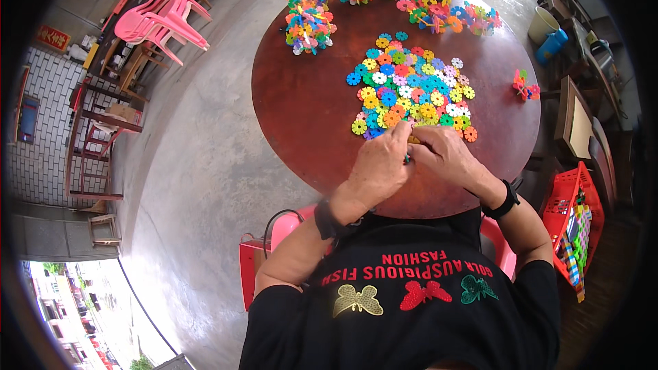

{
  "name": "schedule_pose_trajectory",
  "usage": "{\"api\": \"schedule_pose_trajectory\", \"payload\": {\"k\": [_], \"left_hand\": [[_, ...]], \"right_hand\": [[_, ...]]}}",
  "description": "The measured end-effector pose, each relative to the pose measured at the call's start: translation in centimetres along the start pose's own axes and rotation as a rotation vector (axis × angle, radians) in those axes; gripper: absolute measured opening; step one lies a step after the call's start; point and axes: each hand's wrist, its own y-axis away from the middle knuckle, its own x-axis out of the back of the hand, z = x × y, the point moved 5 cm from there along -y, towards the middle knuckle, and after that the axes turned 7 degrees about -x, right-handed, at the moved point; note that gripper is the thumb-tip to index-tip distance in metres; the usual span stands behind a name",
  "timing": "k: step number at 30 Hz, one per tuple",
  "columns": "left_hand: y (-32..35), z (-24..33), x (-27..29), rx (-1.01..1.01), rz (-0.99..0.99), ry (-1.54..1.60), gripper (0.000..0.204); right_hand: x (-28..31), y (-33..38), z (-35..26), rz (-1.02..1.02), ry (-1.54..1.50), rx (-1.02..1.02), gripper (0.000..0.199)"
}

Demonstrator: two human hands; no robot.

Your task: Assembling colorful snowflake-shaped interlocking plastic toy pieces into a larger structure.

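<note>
My left hand [378,168] and my right hand [449,155] meet at the near side of the table, fingertips pinched together. Between them they grip small plastic flower discs; only a green edge and a bit of yellow show, the rest being covered by the fingers. Just beyond my fingertips spreads a loose pile of notched flower discs [406,89] in many colours, lying flat and overlapping. A small joined cluster of red, pink and green discs [526,86] sits alone near the table's right edge.
Several balls and clumps of joined discs [310,17] line the far edge of the round brown table [295,109]. Stacked pink plastic chairs [161,20] stand at the far left. On the right are a red basket [558,199] and a blue container [552,46].
</note>
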Motion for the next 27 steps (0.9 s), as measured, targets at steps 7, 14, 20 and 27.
{"api": "schedule_pose_trajectory", "payload": {"k": [7, 14, 20, 27], "left_hand": [[0.4, 0.0, -1.0, 0.225, -0.392, 0.776, 0.053], [0.7, 0.2, -0.7, 0.242, -0.583, 1.009, 0.058], [-0.9, -2.0, 0.5, 0.269, -0.21, 0.809, 0.037], [-1.9, -2.9, -0.9, 0.362, -0.017, 1.036, 0.025]], "right_hand": [[0.4, 1.3, -0.3, -0.02, 0.128, 0.104, 0.014], [0.4, 2.0, 0.7, -0.149, -0.221, -0.002, 0.015], [2.9, -0.6, 1.7, -0.128, -0.354, -0.211, 0.018], [2.7, -1.6, 9.6, 0.083, 0.421, 0.041, 0.012]]}}
